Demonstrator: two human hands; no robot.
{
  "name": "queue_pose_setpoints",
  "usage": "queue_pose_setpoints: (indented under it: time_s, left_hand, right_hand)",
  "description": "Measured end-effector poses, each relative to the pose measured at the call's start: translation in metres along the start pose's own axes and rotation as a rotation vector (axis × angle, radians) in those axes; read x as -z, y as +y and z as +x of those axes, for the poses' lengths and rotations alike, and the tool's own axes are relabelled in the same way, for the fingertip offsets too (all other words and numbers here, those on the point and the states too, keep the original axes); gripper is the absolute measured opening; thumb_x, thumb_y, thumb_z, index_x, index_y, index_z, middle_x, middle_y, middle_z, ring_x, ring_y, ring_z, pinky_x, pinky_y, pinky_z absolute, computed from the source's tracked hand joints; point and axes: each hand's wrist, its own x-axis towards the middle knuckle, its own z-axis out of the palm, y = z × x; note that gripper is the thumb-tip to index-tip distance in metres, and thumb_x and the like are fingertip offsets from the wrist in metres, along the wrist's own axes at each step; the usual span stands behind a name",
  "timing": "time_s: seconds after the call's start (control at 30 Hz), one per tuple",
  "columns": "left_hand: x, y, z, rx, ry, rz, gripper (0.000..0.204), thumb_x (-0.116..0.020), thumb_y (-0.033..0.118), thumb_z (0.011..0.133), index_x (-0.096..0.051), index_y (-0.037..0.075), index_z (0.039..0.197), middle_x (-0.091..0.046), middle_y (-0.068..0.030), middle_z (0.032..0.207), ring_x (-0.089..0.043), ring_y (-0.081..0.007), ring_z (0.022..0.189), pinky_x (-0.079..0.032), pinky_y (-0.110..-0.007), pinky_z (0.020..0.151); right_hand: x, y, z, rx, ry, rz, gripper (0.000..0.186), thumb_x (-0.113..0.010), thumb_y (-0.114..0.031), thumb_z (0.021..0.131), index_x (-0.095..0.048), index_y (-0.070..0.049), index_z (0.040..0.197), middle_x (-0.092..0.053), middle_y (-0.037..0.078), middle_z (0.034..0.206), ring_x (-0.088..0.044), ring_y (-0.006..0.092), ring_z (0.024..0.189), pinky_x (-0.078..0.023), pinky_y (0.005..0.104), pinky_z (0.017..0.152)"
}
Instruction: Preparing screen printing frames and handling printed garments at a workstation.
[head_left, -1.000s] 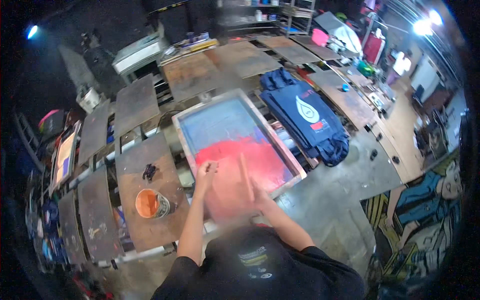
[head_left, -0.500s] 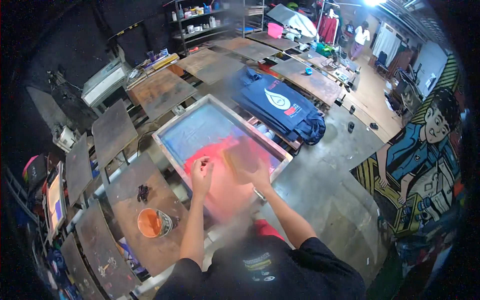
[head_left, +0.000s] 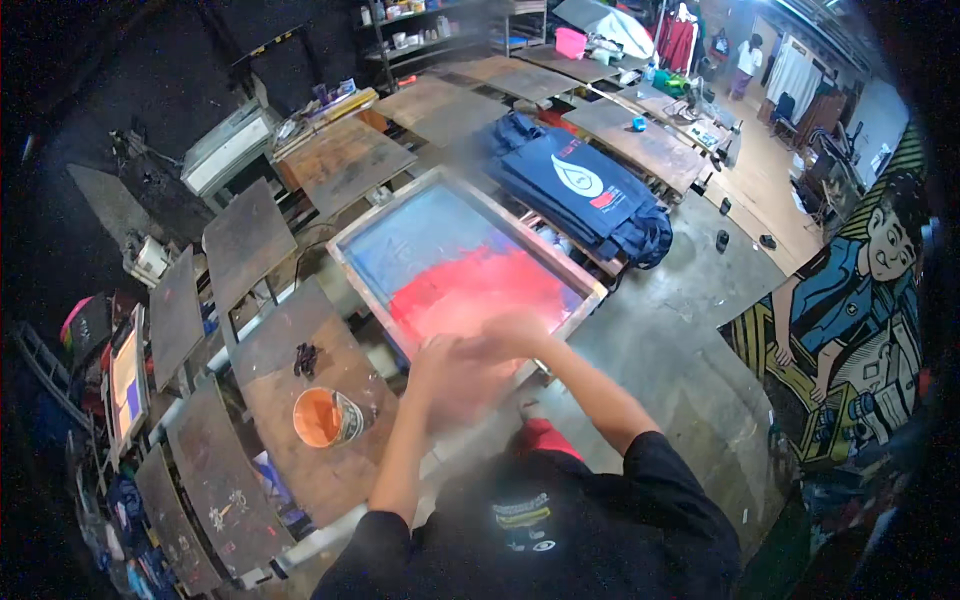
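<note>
A wooden-framed printing screen (head_left: 358,275) lies in front of me, its mesh blue-grey at the far side. Red ink (head_left: 480,287) covers the nearer half of the mesh. Over the screen's near edge, my left hand (head_left: 434,362) and my right hand (head_left: 513,336) are close together and smeared by motion. Both look closed on a squeegee, which is blurred and mostly hidden beneath them. An orange-lined tub (head_left: 318,417) stands on the board to the left, with a small dark bundle (head_left: 306,360) beyond it.
Dark blue printed bags (head_left: 580,185) lie stacked just right of the screen. Rows of flat brown boards (head_left: 345,165) spread left and far. A painted mural panel (head_left: 850,300) stands at the right. Another person (head_left: 747,65) is far off at the upper right.
The squeegee, held up in my right hand before, has come down toward me. My left hand has moved nearer to my right hand. The view has shifted slightly.
</note>
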Motion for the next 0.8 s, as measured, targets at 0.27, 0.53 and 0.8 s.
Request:
queue_pose_setpoints:
  time_s: [0.27, 0.53, 0.8]
  left_hand:
    - [-0.020, -0.028, 0.035, -0.019, 0.067, -0.155, 0.045, -0.074, 0.019, 0.074, -0.060, 0.000, 0.112, -0.063, -0.0195, 0.106, -0.059, -0.0356, 0.102, -0.048, -0.042, 0.088]
    - [-0.050, -0.039, 0.052, 0.124, -0.073, -0.074, 0.056, -0.071, 0.015, 0.072, -0.054, 0.002, 0.124, -0.058, -0.0193, 0.120, -0.052, -0.0358, 0.116, -0.042, -0.043, 0.100]
    - [-0.082, -0.047, 0.068, 0.118, -0.071, 0.097, 0.063, -0.081, 0.032, 0.065, -0.056, 0.003, 0.115, -0.060, -0.0167, 0.111, -0.056, -0.0345, 0.107, -0.046, -0.043, 0.091]
  right_hand:
    - [-0.016, 0.059, 0.029, 0.008, 0.008, -0.006, 0.047, -0.077, -0.051, 0.060, -0.063, -0.012, 0.083, -0.067, 0.010, 0.083, -0.066, 0.0311, 0.079, -0.052, 0.0445, 0.069]
    - [-0.008, 0.084, 0.053, 0.061, -0.189, -0.097, 0.058, -0.083, -0.052, 0.054, -0.065, -0.016, 0.096, -0.069, 0.007, 0.094, -0.067, 0.0283, 0.089, -0.054, 0.0444, 0.075]
    - [-0.031, 0.124, 0.069, 0.171, -0.250, -0.073, 0.062, -0.082, -0.057, 0.052, -0.067, -0.015, 0.095, -0.070, 0.008, 0.092, -0.067, 0.0300, 0.088, -0.054, 0.0455, 0.073]
